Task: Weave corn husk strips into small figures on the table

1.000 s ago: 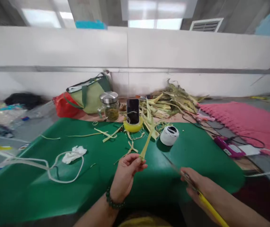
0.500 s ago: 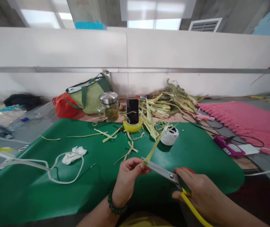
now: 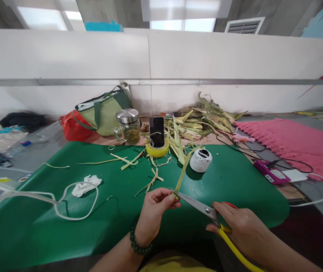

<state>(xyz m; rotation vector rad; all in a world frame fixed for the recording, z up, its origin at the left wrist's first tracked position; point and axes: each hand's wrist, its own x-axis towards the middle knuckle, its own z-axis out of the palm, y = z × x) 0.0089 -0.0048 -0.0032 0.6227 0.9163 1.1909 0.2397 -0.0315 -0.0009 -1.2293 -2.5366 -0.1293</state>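
Between thumb and fingers, my left hand (image 3: 158, 204) pinches the lower end of a pale green husk strip (image 3: 182, 175), which points up and away from me. My right hand (image 3: 239, 223) is wrapped round the yellow and red handles of a pair of scissors (image 3: 199, 206). The scissor tips reach the strip right beside my left fingertips; whether the blades are fully closed cannot be made out. Just beyond the strip stands a white roll-shaped holder (image 3: 201, 161). A small knotted husk piece (image 3: 155, 175) lies on the green mat (image 3: 122, 219) past my left hand.
A phone (image 3: 156, 132) leans upright in a yellow tape roll (image 3: 157, 150). Behind it lies a pile of corn husks (image 3: 206, 117). A glass jar mug (image 3: 129, 128) and a green bag (image 3: 107, 117) stand left. White cable (image 3: 73, 218) loops across the mat; a purple power strip (image 3: 270, 173) sits right.
My right hand has brought the scissors from the right up to the strip's base by my left fingers. The strip first swung right, then back toward upright.
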